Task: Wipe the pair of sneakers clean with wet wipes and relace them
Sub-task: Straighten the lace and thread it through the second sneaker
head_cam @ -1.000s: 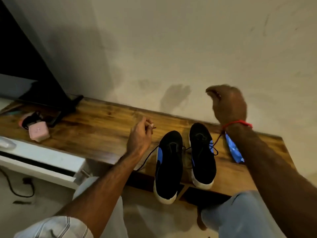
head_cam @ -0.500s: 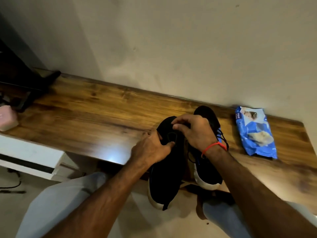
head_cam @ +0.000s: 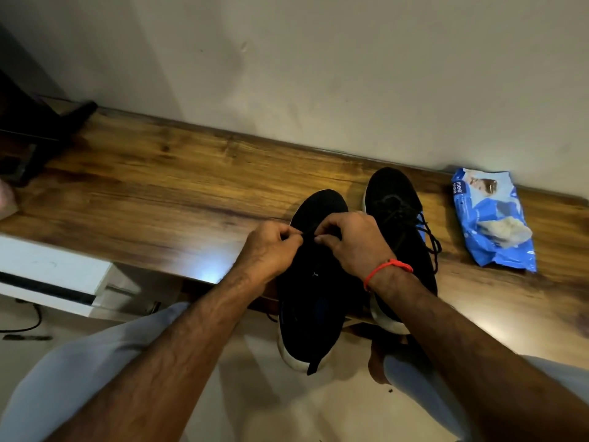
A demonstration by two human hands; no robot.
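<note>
While both hands meet over the near black sneaker (head_cam: 314, 288), the left hand (head_cam: 271, 250) and right hand (head_cam: 353, 242) each pinch a thin black lace (head_cam: 307, 233) between curled fingertips, almost touching. That sneaker overhangs the wooden bench (head_cam: 153, 193) edge, directly beneath the hands. Its mate (head_cam: 395, 199) lies just beside, laces loose. A blue wipes pack (head_cam: 492, 218) rests farther right.

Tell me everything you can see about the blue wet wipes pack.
The wet wipes pack is a soft blue plastic pouch with white print and a picture on its face. It lies flat and slightly crumpled on the wooden shelf, close to the wall, right of the sneakers and apart from them. Nothing touches it; neither hand is near it.
</note>
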